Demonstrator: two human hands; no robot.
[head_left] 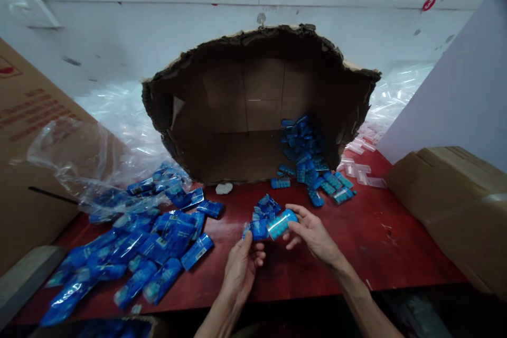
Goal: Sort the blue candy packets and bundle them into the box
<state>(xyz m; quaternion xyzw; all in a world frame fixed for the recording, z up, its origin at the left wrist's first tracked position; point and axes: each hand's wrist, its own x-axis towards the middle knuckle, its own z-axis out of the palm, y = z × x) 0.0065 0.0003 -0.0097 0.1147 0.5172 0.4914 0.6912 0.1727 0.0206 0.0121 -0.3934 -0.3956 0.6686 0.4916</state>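
Note:
My right hand (pixel 312 233) grips a small clear container (pixel 280 225) of light-blue beads with a blue end, fingers closed round that end. Pinched between the thumb and fingers of my left hand (pixel 244 259) is a dark blue printed packet (pixel 259 229). The container's left end meets the packet; whether it is inside cannot be made out. Just behind lie a few more blue packets (pixel 267 205) on the red table (pixel 289 274). Similar bead-filled containers (pixel 304 161) are heaped at the right of a torn-edged cardboard box (pixel 229 153) and spill onto the table.
A large pile of blue packets (pixel 162 237) covers the table's left, partly under a clear plastic bag (pixel 114 190). Clear plastic pieces (pixel 364 174) lie right of the torn box. Closed cartons stand at far left (pixel 35 158) and right (pixel 447 211).

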